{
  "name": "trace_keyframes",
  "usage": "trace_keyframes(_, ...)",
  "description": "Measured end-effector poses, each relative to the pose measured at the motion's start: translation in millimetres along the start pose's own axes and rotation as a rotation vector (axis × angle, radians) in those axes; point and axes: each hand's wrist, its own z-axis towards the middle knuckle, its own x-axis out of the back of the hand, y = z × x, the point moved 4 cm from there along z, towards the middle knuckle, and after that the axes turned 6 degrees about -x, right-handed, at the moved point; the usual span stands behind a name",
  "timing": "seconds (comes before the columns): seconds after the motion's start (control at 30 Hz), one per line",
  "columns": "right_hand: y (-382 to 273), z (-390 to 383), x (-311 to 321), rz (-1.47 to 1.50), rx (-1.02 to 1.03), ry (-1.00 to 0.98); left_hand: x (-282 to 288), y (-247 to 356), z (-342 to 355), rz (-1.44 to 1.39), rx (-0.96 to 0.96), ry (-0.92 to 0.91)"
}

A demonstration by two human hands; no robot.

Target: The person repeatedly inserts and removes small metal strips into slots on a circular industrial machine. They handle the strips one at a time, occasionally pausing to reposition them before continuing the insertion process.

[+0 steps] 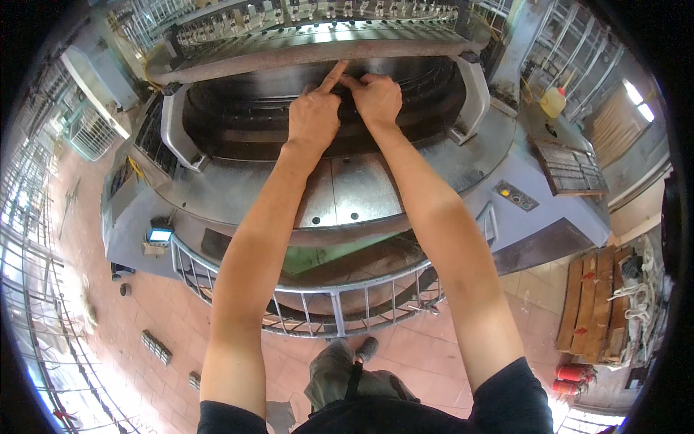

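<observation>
Both arms reach forward into a large metal machine, over its dark hollow opening [253, 90] with ridged sides. My left hand [315, 116] has its index finger stretched up toward the lower edge of a long brownish beam [318, 58], while its other fingers are curled. Close beside it, my right hand [379, 100] is bent, thumb and fingers drawn together near the left fingertip. Whatever lies between those right fingers is hidden or too small to make out. Below the hands is a shiny metal plate [350, 192] with dark bolts.
A curved metal railing [336, 307] stands between my body and the machine. Several metal fittings [347, 10] line its top. To the right are a button panel [516, 195], a yellowish jug [554, 102], wooden boards [594, 304] and red cylinders [573, 373]. At left a small lit screen [160, 235] shows.
</observation>
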Motion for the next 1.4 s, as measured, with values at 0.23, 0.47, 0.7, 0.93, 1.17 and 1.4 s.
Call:
trace_keyframes(0.23, 3.7, 7.1, -7.4, 0.194, -0.098, -0.223, 9.4, -0.9, -10.8, -0.112, -0.049, 0.289)
trace_keyframes(0.47, -4.8, 12.3, -9.2, 1.071, -0.304, -0.72, 1.1, -5.2, -7.4, -0.079, 0.083, 0.222)
trace_keyframes(0.7, -12.3, 12.0, -4.7, 1.109, -0.22, -0.671, -3.0, -8.2, -7.1, -0.117, 0.109, 0.218)
trace_keyframes(0.93, -6.0, 12.0, -7.5, 1.185, -0.28, -0.634, -5.6, -10.6, -9.0, -0.102, 0.098, 0.181)
trace_keyframes(1.17, -0.8, 0.7, -22.0, 0.874, -0.267, -0.644, 0.1, -19.1, -12.6, -0.103, 0.117, 0.362)
trace_keyframes(1.4, 20.2, -3.9, 18.4, 0.293, -0.169, -0.135, -0.7, -24.9, -19.0, -0.275, 0.421, 0.333)
